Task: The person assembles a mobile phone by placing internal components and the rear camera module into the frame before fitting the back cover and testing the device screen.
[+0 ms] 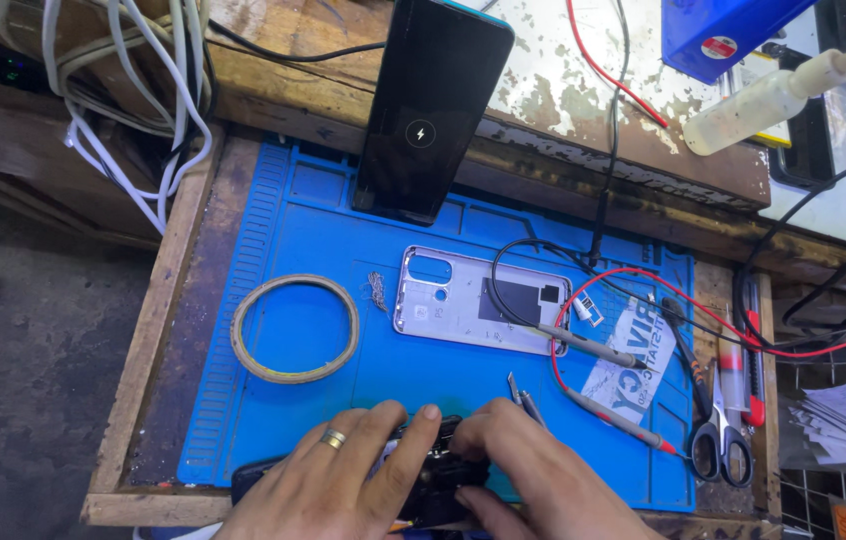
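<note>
Both hands (423,470) on dark phone (440,478)

Surface: wooden bench (143,330), worn.
Cover: blue mat (293,225).
Left on mat: tape ring (295,328).
Centre: silver phone back cover (468,300).
Far: dark phone (430,105), leaning.
Right: two probes (593,350), scissors (718,440).

The blue work mat (293,240) is evenly lit from above by bright, diffuse light, and only short, soft shadows are cast beneath the tape ring (295,328) and the cables. Mild glare is seen on the dark phone screen (433,100) and the silver back cover (473,300). The floor at left is left dim, and slight wide-angle bending is noticed at the edges.
</note>
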